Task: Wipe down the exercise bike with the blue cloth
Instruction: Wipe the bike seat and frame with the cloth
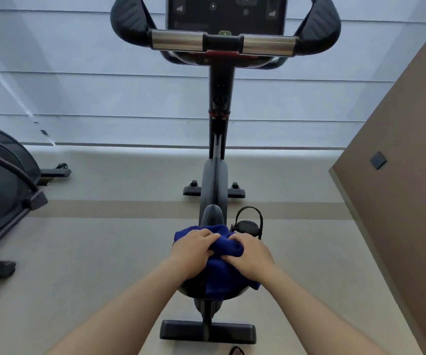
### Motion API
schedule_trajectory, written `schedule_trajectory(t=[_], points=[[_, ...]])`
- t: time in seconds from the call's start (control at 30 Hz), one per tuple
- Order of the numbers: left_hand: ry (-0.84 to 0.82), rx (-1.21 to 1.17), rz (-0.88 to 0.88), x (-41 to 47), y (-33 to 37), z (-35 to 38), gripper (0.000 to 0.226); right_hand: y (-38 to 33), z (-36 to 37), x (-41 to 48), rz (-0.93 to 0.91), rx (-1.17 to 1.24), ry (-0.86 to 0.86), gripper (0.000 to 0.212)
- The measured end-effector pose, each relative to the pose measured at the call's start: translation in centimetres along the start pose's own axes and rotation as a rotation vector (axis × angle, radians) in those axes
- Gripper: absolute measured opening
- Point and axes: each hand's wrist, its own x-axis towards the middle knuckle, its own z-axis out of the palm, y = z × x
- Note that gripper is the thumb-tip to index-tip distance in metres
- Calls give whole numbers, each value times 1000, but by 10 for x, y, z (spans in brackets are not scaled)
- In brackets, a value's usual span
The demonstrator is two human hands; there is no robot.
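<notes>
The blue cloth [222,248] sits bunched on top of the saddle [196,284] of the exercise bike [218,139], at about 6 o'clock from the frame's centre, with one corner hanging over the saddle's right flank. Both hands press on it from either side: the left hand [194,249] lies over the cloth's 9 o'clock edge, fingers curled into a fold, and the right hand [249,256] clamps the 3 o'clock edge, its grip clenched on gathered fabric. Two hands on one wad probably means the person is pressing it hard against the padded seat, or gathering it for a fresh face (which of the two cannot be told).

The handlebar [223,43] and console [226,14] stand at 12 o'clock, well apart from the cloth and seemingly not yet reached from this stance.

Most of the saddle is hidden under cloth and hands; only its dark rim shows. The console's top is cut off by the frame. One pedal [249,224] shows at 1 o'clock of the hands; the other is out of sight. A second machine [2,190] at 9 o'clock is cropped, and a dark loop [236,351] on the floor [91,252] at the bottom edge is too clipped to identify.
</notes>
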Motion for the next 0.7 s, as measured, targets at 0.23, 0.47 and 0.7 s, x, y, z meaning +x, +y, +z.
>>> schedule_trajectory(t=[0.23,0.47,0.7], points=[[8,-38,80,-37,-21,-21,54,-21,13,-33,-123,230,107,42],[14,-92,168,-40,-41,-34,44,-37,17,-37,-122,187,222,63],[-172,46,189,-38,-51,-12,47,-43,53,-58,182,230,310,62]])
